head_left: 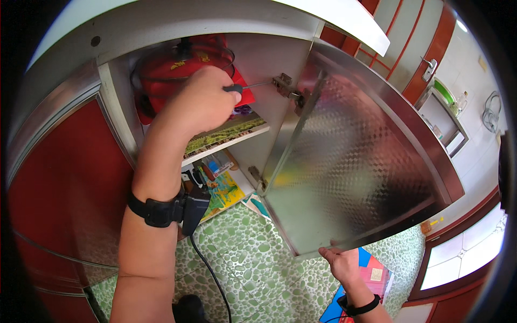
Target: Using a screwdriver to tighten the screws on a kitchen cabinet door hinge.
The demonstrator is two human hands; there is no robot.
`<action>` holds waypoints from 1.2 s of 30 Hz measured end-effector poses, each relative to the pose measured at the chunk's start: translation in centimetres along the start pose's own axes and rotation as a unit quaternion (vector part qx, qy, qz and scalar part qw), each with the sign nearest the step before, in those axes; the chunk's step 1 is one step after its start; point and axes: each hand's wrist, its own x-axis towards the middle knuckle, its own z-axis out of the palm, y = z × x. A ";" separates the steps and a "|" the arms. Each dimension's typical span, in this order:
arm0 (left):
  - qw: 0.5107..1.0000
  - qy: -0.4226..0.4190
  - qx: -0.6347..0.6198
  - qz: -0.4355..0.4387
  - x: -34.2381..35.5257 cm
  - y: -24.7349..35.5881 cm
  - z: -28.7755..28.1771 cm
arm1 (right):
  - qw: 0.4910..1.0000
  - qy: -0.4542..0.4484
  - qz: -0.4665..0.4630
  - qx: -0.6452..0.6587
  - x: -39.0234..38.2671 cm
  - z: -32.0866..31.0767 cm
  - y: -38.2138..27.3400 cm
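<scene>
My left hand (207,99) is closed round the dark handle of a screwdriver (233,88). Its thin metal shaft points right, with the tip at the upper metal hinge (284,84) on the cabinet's side wall. The cabinet door (358,156), with a shiny patterned metal inner face, stands swung out to the right. At the door's bottom edge, my right hand (342,264) grips the rim, thumb on the inner face. A lower hinge (256,175) joins door and cabinet. Whether the tip sits in a screw is too small to tell.
Behind my left hand, a red bag (177,64) and a dark cable fill the upper compartment. A picture-covered shelf (231,134) lies below, with boxes and papers underneath. Colourful packaging (371,269) rests on the green pebble-patterned floor (242,258). A black cable hangs from my left wrist strap.
</scene>
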 end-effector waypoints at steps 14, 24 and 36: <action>0.944 -0.041 0.318 0.075 -0.5 3.5 0.1 | 0.993 -0.017 -0.092 -0.069 0.5 -0.9 1.9; 0.920 -0.134 0.368 0.003 1.5 5.0 -0.7 | 0.988 -0.002 -0.106 -0.114 0.7 -0.6 3.6; 0.869 -0.288 -0.055 -0.398 3.2 4.5 -1.2 | 0.994 -0.018 -0.072 -0.078 1.0 -0.9 3.6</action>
